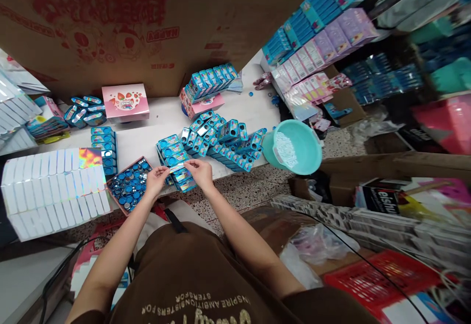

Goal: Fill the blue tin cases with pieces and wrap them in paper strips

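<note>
Between my hands is a narrow shiny strip (176,167), its exact kind too small to make out. My left hand (157,180) pinches its left end with thumb and fingers. At its right end, the fingers of my right hand (200,172) are pinched together. Right beneath and beyond the strip stands a row of small blue boxes (171,150) with round recesses on top. A pink shallow box (114,190) full of blue and silver round caps (134,179) lies just left of my left hand. More blue boxes (230,155) with dark round holes are heaped beyond my right hand.
A turquoise basin (311,147) with white pieces stands beyond the table's right end. Pink boxes (125,102) sit along the back, before a large cardboard carton (121,30). Holographic white boxes (55,186) fill the left. A red crate (382,277) lies low on the right.
</note>
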Action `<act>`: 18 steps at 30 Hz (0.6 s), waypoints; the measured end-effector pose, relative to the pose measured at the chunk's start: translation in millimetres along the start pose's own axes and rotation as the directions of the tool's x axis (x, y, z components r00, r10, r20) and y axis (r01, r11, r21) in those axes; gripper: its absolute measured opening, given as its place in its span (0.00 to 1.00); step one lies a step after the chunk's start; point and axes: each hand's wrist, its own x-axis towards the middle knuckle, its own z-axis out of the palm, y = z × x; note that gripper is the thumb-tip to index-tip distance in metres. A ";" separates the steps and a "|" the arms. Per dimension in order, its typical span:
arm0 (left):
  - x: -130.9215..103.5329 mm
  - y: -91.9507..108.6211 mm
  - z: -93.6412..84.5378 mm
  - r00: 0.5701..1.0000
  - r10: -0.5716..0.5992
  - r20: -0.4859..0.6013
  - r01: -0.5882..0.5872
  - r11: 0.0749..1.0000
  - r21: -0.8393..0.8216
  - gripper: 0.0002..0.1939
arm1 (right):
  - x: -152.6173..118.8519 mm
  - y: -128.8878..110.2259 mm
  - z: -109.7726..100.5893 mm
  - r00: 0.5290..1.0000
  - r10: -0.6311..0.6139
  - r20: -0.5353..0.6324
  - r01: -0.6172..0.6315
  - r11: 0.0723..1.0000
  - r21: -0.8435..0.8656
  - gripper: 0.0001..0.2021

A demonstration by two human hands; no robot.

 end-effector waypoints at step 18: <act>3.8 -19.1 5.1 0.999 -0.033 0.013 0.034 0.997 -0.066 0.21 | 0.0 -0.1 2.3 0.982 -0.170 -0.082 0.138 0.943 -0.304 0.09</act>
